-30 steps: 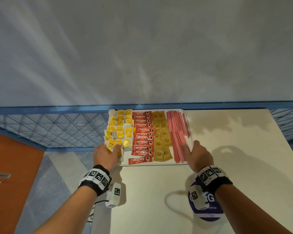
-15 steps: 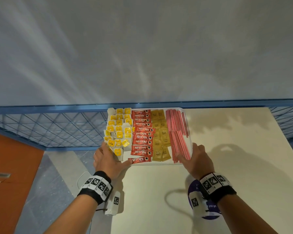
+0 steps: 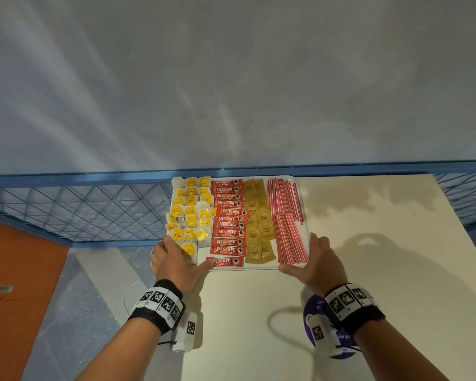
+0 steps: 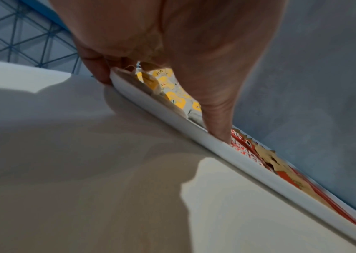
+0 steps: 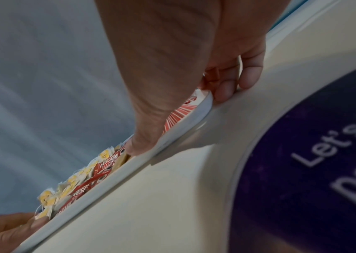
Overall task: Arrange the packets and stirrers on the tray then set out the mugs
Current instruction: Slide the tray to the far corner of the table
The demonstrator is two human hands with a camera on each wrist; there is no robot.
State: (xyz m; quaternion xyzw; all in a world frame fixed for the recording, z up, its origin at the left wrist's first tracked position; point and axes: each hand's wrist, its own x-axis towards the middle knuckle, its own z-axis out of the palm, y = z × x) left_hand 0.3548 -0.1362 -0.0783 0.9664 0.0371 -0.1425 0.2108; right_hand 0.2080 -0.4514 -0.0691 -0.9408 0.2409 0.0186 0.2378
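Observation:
A white tray (image 3: pixel 259 268) lies at the far left of the cream table (image 3: pixel 368 243), overhanging its left edge. It carries columns of yellow tea bags (image 3: pixel 190 213), red Nescafe sachets (image 3: pixel 228 224), brown sugar packets (image 3: pixel 259 229) and red stirrers (image 3: pixel 286 218). My left hand (image 3: pixel 173 259) grips the tray's near left corner, thumb on the near rim (image 4: pixel 172 123), fingers under the side. My right hand (image 3: pixel 316 262) grips the near right corner, thumb over the rim (image 5: pixel 172 142), fingers curled at the side. No mugs are in view.
A round purple sticker (image 3: pixel 313 320) with white lettering lies on the table under my right wrist. A blue mesh railing (image 3: pixel 80 210) runs behind and left of the table. A grey wall rises beyond. Orange and grey floor (image 3: pixel 25 284) shows lower left.
Both hands have shifted from lying on the tray's contents to gripping its near corners. The tray sits in about the same place against the railing.

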